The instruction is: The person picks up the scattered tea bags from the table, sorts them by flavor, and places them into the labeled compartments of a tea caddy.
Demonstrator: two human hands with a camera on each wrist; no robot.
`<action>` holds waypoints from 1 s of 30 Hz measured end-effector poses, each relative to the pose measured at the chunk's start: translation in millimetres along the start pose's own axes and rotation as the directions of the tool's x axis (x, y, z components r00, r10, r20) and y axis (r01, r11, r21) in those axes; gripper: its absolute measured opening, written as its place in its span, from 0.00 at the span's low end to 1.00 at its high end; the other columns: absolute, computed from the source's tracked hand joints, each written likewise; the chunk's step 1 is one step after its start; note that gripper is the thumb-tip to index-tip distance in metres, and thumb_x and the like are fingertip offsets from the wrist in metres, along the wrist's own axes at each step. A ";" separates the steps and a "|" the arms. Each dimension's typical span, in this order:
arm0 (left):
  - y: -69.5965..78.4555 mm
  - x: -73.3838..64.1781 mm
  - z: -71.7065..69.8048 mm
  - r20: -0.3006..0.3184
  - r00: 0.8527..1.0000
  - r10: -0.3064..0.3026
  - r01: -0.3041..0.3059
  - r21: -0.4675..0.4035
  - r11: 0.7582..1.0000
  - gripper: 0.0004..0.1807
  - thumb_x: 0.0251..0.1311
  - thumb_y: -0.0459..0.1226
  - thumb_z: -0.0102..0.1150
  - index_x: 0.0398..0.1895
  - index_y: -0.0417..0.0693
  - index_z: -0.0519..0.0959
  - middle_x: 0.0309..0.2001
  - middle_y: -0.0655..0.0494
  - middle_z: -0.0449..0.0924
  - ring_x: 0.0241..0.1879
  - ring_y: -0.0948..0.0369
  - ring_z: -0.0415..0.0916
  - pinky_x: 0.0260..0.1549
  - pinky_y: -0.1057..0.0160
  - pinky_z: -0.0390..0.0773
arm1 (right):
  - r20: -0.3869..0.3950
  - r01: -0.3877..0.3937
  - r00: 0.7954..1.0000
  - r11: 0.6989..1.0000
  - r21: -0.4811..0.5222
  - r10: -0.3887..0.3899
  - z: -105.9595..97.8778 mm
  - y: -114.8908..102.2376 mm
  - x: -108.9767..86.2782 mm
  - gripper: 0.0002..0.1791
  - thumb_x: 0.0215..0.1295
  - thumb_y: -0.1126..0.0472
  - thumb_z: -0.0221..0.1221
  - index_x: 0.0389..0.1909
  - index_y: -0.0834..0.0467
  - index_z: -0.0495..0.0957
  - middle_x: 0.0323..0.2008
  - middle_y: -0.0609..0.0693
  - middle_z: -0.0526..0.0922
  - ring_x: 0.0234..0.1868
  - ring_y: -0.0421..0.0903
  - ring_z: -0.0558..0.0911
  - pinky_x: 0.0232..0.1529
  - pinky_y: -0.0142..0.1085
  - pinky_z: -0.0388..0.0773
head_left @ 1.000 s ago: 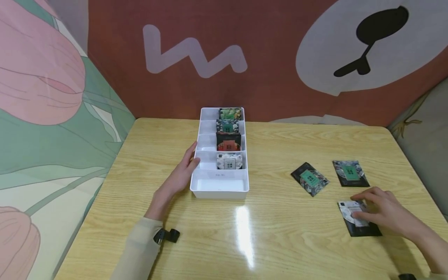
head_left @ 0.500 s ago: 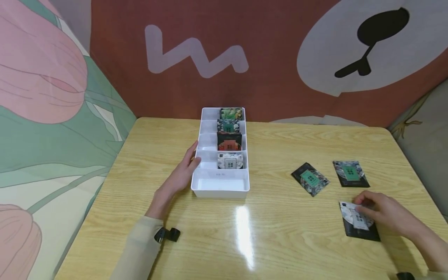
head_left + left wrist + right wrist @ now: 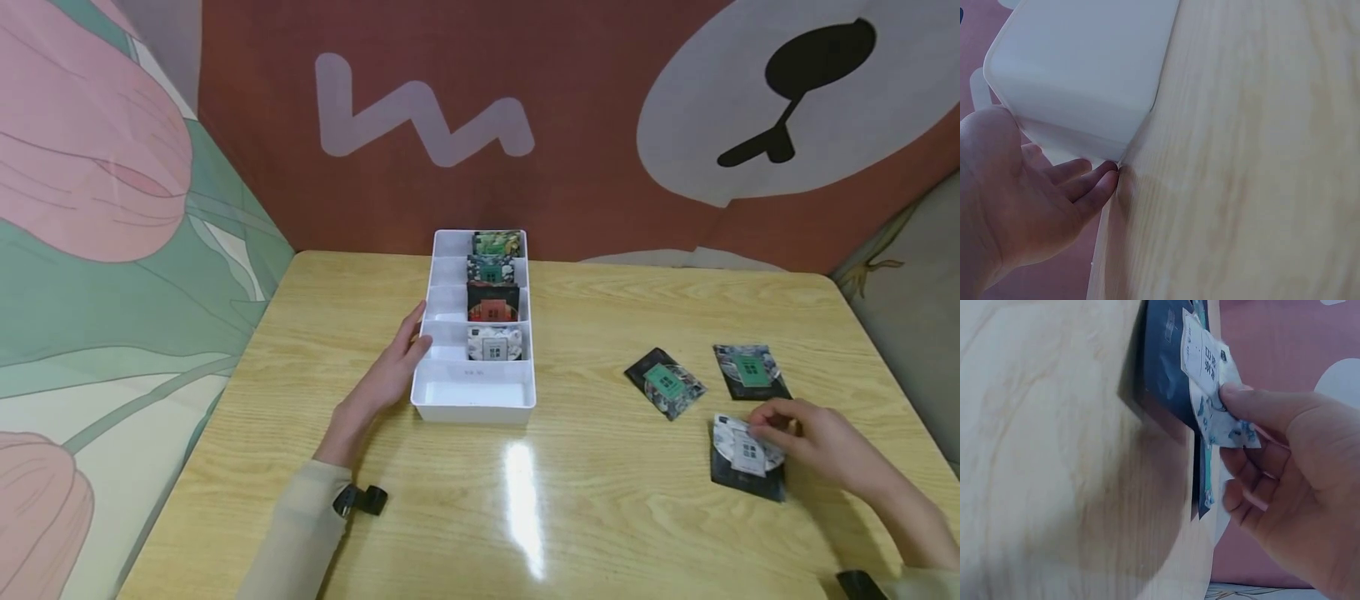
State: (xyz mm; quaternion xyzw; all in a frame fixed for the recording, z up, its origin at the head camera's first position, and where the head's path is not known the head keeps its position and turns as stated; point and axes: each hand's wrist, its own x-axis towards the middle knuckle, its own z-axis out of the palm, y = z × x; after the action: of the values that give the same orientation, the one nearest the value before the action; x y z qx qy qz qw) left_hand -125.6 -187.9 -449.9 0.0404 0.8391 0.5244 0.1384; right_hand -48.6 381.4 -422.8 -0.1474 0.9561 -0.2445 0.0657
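A white-and-black sachet (image 3: 749, 455) is pinched at its top edge between the thumb and fingers of my right hand (image 3: 828, 446). In the right wrist view the sachet (image 3: 1175, 369) tilts up off the wood, its shadow beneath. My left hand (image 3: 382, 371) rests against the left side of a white compartment box (image 3: 472, 415), the thumb at the rim. The left wrist view shows loosely extended fingers (image 3: 1094, 194) touching the box's lower outer wall. Two green-labelled sachets lie on the table: a tilted one (image 3: 665, 383) and one farther right (image 3: 751, 372).
In the box's right half stand a green sachet (image 3: 497, 243), a green-labelled one (image 3: 491, 269), a red-and-black one (image 3: 492, 303) and a white one (image 3: 495, 343). The front compartment holds nothing visible. Behind the wooden table (image 3: 615, 508) rises a red-brown patterned wall (image 3: 570, 167).
My right hand has pinched the white-and-black sachet, shifted it slightly left and up in view, and raised it. The left hand stays at the box.
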 end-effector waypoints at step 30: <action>0.5 -2.1 -0.2 0.006 1.000 0.015 -0.015 0.000 1.000 0.33 0.78 0.54 0.33 0.79 0.76 0.37 0.79 0.47 0.48 0.76 0.46 0.51 0.74 0.40 0.51 | -0.209 0.280 0.942 0.958 0.056 -0.263 7.5 -67.1 56.6 0.15 0.59 0.70 0.67 0.36 0.44 0.82 0.26 0.36 0.73 0.24 0.34 0.65 0.22 0.28 0.61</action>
State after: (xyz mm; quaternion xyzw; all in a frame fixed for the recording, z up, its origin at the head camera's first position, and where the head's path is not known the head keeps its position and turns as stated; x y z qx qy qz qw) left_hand -123.7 -188.3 -448.9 0.0482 0.8385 0.5252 0.1371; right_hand -84.0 304.1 -399.7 -0.2496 0.9172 -0.3052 -0.0583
